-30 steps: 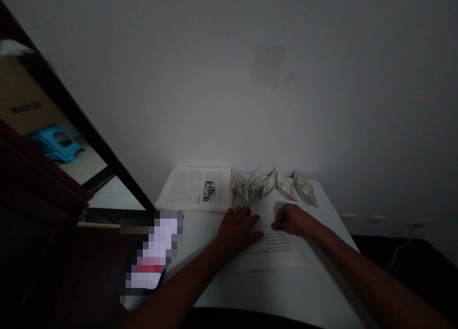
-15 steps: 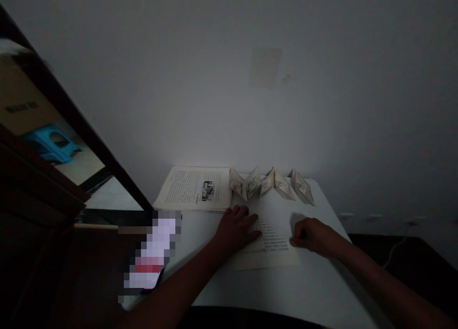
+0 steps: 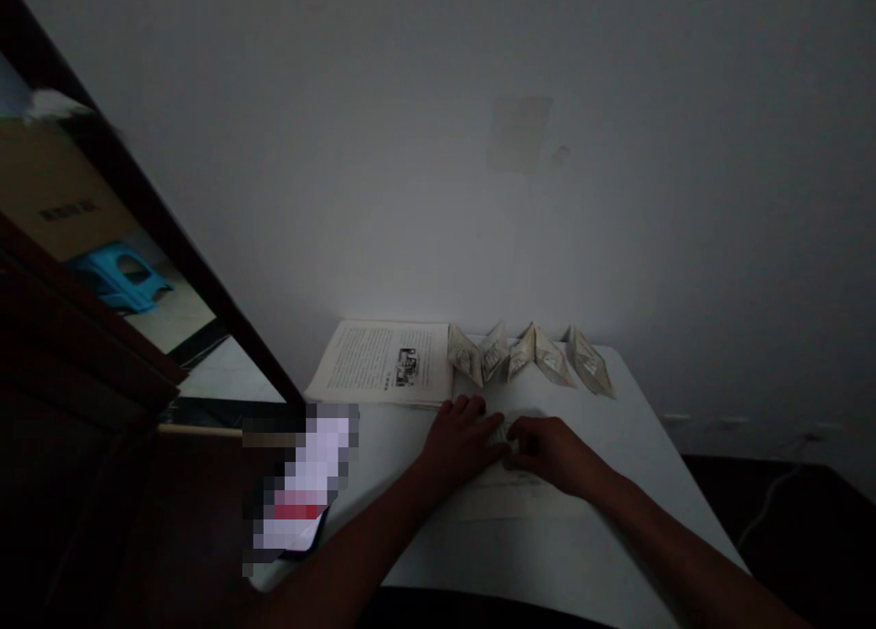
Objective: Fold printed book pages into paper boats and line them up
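Since half a second ago, the right hand (image 3: 553, 453) has swung back leftward from the sheet's right edge and now sits close against the left hand (image 3: 460, 442), the fingertips of the two meeting over the printed cream paper sheet (image 3: 521, 494). That sheet lies on the white worktop (image 3: 616, 547) right before the person, its near part showing below the hands and its far part covered by them.

The left hand is released, palm down and fingers stretched flat on the sheet. The right hand is half clenched, knuckles up and fingers curled onto the paper beside the left fingertips. In this dim light I cannot tell whether it is pinching a fold or only pressing.

Behind the hands, along the wall, a row of small folded paper boats (image 3: 530, 355) made from printed pages stands on the worktop. Just left of them lies an open book with a small dark picture on its page (image 3: 380, 362). A phone with a lit, blurred screen (image 3: 305, 487) rests on the worktop's left edge. Far left, beyond a dark wooden frame, a blue plastic stool (image 3: 119, 277) stands on a pale floor.
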`<state>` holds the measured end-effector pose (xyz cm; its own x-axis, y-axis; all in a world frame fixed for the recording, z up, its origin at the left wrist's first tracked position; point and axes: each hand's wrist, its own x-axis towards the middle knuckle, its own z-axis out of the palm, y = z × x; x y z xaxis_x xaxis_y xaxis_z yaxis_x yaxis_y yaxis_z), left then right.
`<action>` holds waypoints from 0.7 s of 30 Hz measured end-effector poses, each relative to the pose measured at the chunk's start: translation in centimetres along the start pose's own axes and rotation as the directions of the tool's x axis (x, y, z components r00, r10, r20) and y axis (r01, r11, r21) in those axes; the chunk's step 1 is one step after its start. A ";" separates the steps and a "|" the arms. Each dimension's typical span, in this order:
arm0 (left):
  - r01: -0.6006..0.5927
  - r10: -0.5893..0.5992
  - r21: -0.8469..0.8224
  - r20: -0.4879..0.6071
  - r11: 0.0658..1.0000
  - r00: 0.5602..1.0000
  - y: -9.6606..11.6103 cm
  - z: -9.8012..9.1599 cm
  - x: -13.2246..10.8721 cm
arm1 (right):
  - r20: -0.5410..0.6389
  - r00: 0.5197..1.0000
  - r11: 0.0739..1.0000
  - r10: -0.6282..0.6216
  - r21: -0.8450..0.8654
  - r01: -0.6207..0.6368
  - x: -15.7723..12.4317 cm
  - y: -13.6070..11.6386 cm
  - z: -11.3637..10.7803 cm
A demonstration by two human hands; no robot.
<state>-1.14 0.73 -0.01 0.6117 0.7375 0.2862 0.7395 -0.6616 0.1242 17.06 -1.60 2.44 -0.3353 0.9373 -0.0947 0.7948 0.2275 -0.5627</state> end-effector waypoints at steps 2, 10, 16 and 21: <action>0.005 -0.005 -0.002 -0.007 1.000 1.000 -0.1 0.0 -0.1 | -0.001 1.000 1.000 0.020 0.022 -0.020 0.0 0.3 0.3; -0.034 0.035 -0.004 0.027 0.999 0.999 -0.8 -0.4 -0.6 | 0.097 0.995 0.999 -0.018 0.036 0.014 0.1 0.8 -0.3; -0.033 0.031 0.023 0.049 0.999 0.998 -0.4 -0.8 -0.3 | 0.132 0.989 0.997 -0.071 0.024 0.068 0.1 0.9 -0.7; -0.047 0.043 0.042 0.083 0.998 0.996 -0.1 -1.4 -0.1 | 0.150 0.988 0.999 -0.036 0.008 0.035 0.3 0.7 -0.9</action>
<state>-1.67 0.59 1.28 0.6642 0.7171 0.2112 0.7213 -0.6890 0.0710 17.99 -0.95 2.70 -0.4358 0.8784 -0.1962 0.7781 0.2582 -0.5726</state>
